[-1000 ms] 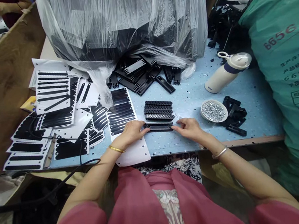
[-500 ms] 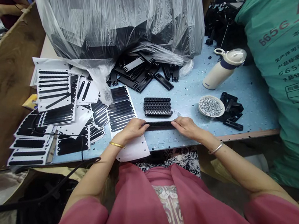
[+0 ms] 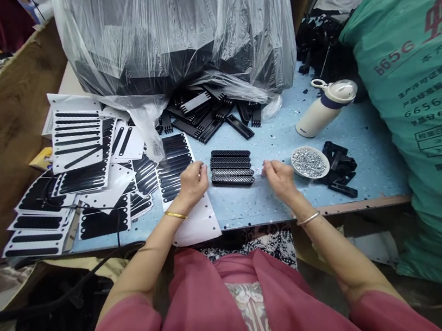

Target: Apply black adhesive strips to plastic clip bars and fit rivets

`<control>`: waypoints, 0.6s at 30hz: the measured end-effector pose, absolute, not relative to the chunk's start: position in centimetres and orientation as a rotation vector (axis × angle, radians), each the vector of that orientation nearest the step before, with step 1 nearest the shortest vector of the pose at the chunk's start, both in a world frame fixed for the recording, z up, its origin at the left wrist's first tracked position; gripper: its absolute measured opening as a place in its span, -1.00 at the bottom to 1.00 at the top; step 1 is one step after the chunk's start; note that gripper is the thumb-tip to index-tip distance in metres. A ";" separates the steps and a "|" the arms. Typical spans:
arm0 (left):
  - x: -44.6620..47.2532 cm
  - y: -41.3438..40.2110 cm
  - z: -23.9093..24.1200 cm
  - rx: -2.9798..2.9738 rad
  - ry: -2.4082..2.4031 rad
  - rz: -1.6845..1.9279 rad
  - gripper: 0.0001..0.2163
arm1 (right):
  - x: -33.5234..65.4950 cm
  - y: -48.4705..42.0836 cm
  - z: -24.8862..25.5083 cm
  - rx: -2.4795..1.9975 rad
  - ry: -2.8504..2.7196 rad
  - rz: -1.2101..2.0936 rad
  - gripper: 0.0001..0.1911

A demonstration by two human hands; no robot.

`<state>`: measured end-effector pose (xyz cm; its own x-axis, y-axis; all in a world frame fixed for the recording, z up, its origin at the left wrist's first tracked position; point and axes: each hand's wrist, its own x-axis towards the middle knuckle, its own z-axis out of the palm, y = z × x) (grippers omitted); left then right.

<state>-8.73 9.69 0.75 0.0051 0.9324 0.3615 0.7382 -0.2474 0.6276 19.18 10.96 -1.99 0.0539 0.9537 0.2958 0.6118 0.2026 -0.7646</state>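
Note:
Several black strips with a mesh-like patterned top (image 3: 231, 168) lie side by side in a neat row on the blue tabletop. My left hand (image 3: 194, 184) is just left of the row, fingers curled in and nothing visible in them. To the right of the row, apart from it, my right hand (image 3: 280, 179) has its fingers bent together, also with nothing visible in them. Under and behind my left hand is a white sheet (image 3: 196, 221) bearing black adhesive-looking strips. A white bowl of small silvery pieces (image 3: 310, 163) stands close by my right hand.
Black plastic parts (image 3: 213, 111) are heaped before a large clear plastic bag (image 3: 181, 28). More striped sheets (image 3: 77, 136) pile up at left, by a wooden board (image 3: 7, 135). Right are black pieces (image 3: 340, 170), a cream bottle (image 3: 316, 116) and a green sack (image 3: 425, 131).
Both hands have let go of the black strip between them and moved apart. It now lies at the near side of the row. The view has shifted slightly.

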 end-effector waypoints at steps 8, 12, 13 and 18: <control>-4.4 15.6 0.1 1.548 1.639 1.181 -0.72 | 14.5 17.5 -2.3 -1.332 -1.142 0.839 -0.50; -3.6 13.9 -0.4 1.531 1.629 1.185 -0.72 | 13.7 16.1 -2.2 -1.276 -1.182 0.919 -0.51; -3.7 13.2 -0.4 1.528 1.637 1.188 -0.72 | 13.7 15.5 -2.1 -1.271 -1.188 0.935 -0.51; -3.8 10.4 -0.3 1.522 1.656 1.199 -0.70 | 13.8 13.4 -1.9 -1.250 -1.196 0.984 -0.53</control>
<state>-3.76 10.36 -0.30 -0.1769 0.9726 0.1508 0.4471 -0.0571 0.8927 13.84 13.38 -1.89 0.1476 0.9827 0.1117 0.0792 0.1009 -0.9917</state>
